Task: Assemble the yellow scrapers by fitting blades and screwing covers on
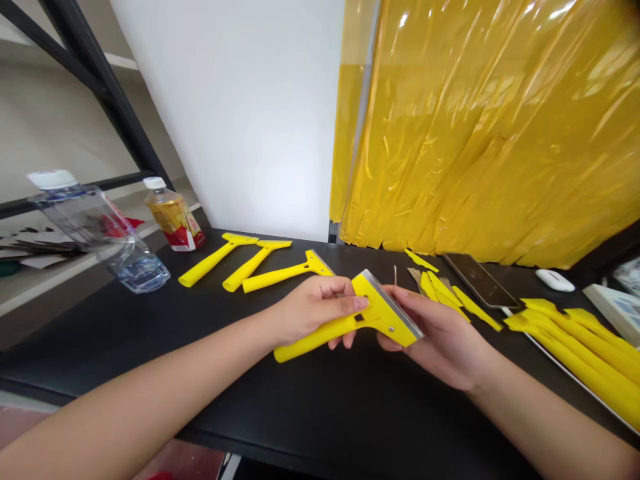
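My left hand (pixel 315 310) grips the head of a yellow plastic razor scraper (pixel 373 313) from above, near where the handle begins. My right hand (pixel 440 340) holds the same scraper at its far end, with the fingers under the steel blade edge (pixel 395 300). Three assembled yellow scrapers (pixel 255 263) lie side by side on the black table (pixel 350 413) to the left of my hands. Just beyond my right hand lie several narrow yellow plastic pieces (pixel 440 290). Further right, several yellow scraper handles (pixel 580 353) are stacked on a metal tray (pixel 565 380).
A dark smartphone (pixel 480 280) and a white computer mouse (pixel 554 280) lie at the far right of the table. Two plastic bottles (pixel 95 230) stand or lie at the far left. A yellow strip curtain (pixel 485 133) hangs behind the table, beside a black shelf frame (pixel 90 87).
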{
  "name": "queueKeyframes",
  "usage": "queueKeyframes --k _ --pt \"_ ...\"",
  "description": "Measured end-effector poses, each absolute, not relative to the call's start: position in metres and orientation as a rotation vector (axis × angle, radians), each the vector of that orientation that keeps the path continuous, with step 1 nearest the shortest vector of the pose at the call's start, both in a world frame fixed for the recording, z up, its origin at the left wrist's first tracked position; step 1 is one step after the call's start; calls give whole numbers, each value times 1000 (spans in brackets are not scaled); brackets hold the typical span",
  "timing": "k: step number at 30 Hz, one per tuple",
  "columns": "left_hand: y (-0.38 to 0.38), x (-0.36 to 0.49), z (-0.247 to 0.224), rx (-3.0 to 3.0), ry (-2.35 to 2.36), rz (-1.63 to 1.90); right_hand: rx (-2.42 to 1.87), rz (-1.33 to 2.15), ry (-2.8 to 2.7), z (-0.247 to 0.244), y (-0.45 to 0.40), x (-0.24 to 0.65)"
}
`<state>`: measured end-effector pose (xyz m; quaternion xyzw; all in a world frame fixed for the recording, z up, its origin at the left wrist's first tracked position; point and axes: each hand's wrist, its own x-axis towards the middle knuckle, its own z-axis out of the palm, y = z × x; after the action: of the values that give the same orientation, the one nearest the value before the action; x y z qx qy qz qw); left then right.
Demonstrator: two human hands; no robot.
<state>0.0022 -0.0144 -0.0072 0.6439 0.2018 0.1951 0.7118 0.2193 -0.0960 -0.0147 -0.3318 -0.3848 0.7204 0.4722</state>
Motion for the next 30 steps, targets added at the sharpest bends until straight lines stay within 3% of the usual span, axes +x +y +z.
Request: queueKeyframes --k 17,21,26,30 --pt "-12 6 -11 1376 541 703 -867 1486 -1122 -21 -82 224" --pt "-4 5 -14 1331 588 806 -1008 1153 -1258 -25 -74 233" --pt "6 4 -18 1241 716 956 -1577 648 -1560 -31 -69 247" --pt "11 2 -20 1206 782 1017 -1662 410 -1580 -28 -68 257"
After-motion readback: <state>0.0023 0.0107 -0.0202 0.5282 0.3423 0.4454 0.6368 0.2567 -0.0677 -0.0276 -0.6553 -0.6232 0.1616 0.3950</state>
